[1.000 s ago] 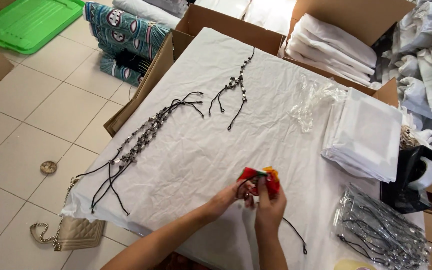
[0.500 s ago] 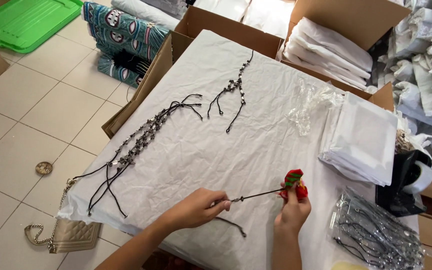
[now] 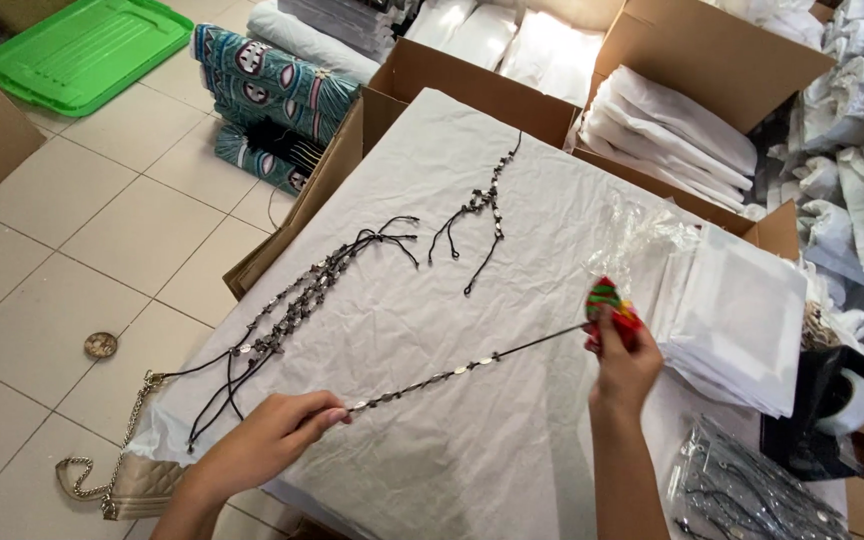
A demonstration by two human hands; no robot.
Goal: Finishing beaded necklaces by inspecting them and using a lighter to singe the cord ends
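Head view: necklace [image 3: 452, 372] taut, rising rightward between hands.

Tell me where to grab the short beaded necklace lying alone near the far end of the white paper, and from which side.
Take the short beaded necklace at its beaded middle stretch, pinching from above. It lies flat on the white paper, so there is no way under it, and its thin loose cord ends trail toward the near side and would probably slip or tangle. Nothing else touches it, so it should lift free.

Crumpled white paper-covered table [image 3: 512, 440], beaded cord bundles [image 3: 292, 310], short beaded strand [image 3: 477, 205], stacked white bags [image 3: 742, 310]
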